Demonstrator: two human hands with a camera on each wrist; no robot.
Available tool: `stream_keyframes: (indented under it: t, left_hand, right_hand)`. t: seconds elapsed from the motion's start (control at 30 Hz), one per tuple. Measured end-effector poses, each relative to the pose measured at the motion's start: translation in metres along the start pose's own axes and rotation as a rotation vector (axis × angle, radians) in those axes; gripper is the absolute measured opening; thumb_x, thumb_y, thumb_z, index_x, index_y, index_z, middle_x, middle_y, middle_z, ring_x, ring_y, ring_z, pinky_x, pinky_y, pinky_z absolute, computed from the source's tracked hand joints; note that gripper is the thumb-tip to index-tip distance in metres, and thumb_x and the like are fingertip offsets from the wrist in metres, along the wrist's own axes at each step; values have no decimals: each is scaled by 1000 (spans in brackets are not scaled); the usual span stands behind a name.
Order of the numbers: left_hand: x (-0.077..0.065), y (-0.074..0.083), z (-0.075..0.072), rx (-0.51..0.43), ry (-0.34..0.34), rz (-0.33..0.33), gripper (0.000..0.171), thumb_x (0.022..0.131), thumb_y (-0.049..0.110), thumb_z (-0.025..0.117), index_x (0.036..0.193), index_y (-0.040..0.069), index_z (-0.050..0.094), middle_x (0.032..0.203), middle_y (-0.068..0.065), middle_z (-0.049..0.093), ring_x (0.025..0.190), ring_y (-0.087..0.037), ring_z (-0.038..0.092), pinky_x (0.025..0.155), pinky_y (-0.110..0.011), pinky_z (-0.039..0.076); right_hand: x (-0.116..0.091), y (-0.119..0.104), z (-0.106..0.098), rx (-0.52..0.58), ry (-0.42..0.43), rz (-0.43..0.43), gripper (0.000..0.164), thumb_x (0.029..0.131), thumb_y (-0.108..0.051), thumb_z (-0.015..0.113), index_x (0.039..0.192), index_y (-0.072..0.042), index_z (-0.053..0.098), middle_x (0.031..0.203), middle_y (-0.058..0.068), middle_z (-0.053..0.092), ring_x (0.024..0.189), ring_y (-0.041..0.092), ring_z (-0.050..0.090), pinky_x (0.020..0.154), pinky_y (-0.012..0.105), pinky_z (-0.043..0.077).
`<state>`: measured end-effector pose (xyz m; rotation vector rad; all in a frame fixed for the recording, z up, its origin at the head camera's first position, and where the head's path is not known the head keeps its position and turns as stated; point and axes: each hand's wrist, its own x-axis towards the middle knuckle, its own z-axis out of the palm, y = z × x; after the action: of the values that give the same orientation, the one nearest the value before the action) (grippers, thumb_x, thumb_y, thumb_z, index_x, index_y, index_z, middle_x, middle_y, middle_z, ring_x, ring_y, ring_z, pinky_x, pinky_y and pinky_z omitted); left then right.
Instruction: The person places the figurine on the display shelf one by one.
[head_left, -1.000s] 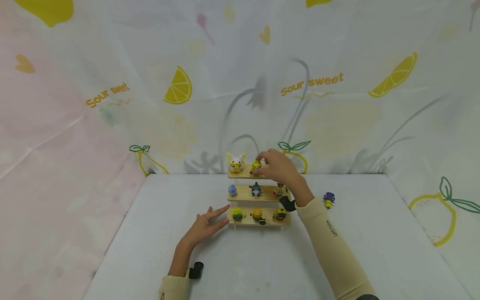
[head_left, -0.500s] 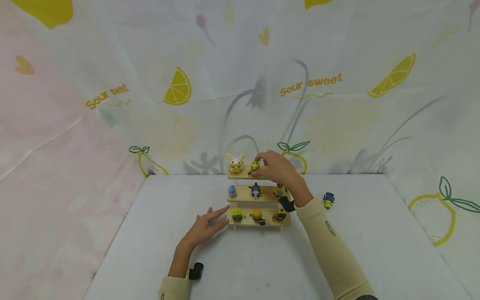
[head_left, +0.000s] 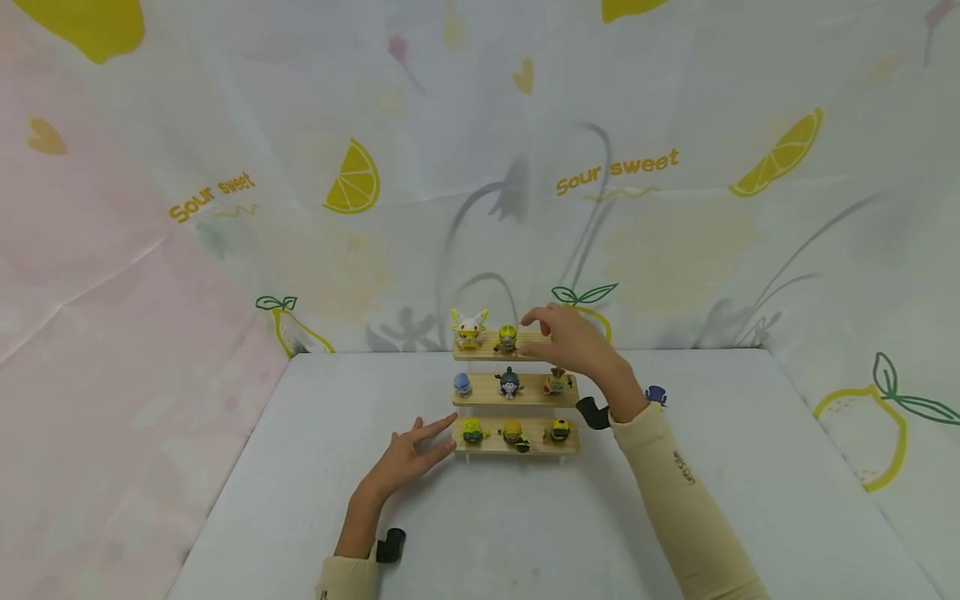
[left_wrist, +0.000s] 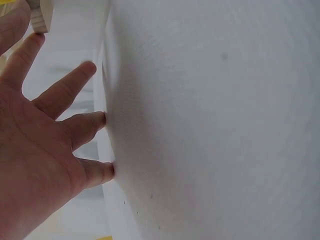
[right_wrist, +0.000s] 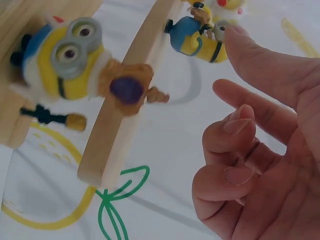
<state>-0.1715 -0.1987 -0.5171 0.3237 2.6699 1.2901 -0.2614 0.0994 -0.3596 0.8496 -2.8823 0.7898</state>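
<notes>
A three-tier wooden display stand holds small figurines on every tier. My right hand is at the top tier, thumb and index finger spread apart beside a Minion figurine that stands there by itself. In the right wrist view this yellow-and-blue Minion is right at the thumb tip, while the other fingers curl loosely and hold nothing. My left hand has its fingers spread at the left end of the lowest tier. In the left wrist view one fingertip meets the wooden edge; other fingertips rest on the white tabletop.
A white figurine stands at the top tier's left end. A Minion with a brown crown is on the middle tier's right. Partly behind the right forearm lies a blue-hatted figurine on the table. A lemon-print cloth hangs behind.
The right hand has let go of the Minion on the top tier and drawn slightly right, its thumb and finger now apart. The left hand stays at the stand's lowest tier.
</notes>
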Motion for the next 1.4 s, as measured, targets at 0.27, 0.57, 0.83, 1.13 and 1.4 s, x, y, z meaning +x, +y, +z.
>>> stream_keyframes:
  t: [0.27, 0.57, 0.83, 1.13, 1.4]
  left_hand:
    - [0, -1, 1, 4, 9, -5, 52, 85, 53, 60, 133, 36, 51, 130, 4, 54, 135, -38, 20, 99, -69, -4]
    - [1, -2, 2, -3, 5, -1, 52, 85, 54, 59, 133, 36, 51, 129, 4, 54, 135, -38, 19, 98, -70, -5]
    - [0, -1, 2, -15, -2, 8, 52, 85, 53, 59, 134, 34, 51, 129, 4, 54, 135, -39, 19, 97, -70, -5]
    - [1, -1, 2, -5, 1, 12, 51, 85, 53, 59, 133, 35, 51, 129, 4, 54, 135, -40, 20, 96, -72, -4]
    - [1, 0, 1, -11, 5, 5, 51, 85, 52, 60, 133, 35, 51, 129, 5, 54, 135, -39, 20, 97, -71, -5]
  right_hand:
    - [-15, 12, -8, 39, 33, 18, 36, 85, -30, 69, 114, -10, 63, 81, 3, 49, 63, 18, 41, 56, 33, 35]
    - [-34, 31, -9, 40, 64, 1, 36, 85, -30, 69, 113, -8, 63, 79, 3, 46, 65, 17, 40, 57, 33, 34]
    - [-48, 48, -9, 49, 101, -38, 34, 85, -28, 70, 112, -9, 63, 78, 0, 46, 64, 16, 39, 56, 33, 35]
    - [-69, 67, -10, 43, 79, 23, 30, 85, -24, 70, 111, -10, 63, 78, 6, 46, 67, 17, 38, 59, 33, 34]
    - [-78, 85, -1, 34, 89, 65, 31, 84, -26, 71, 110, -12, 63, 79, 3, 46, 67, 16, 40, 59, 32, 35]
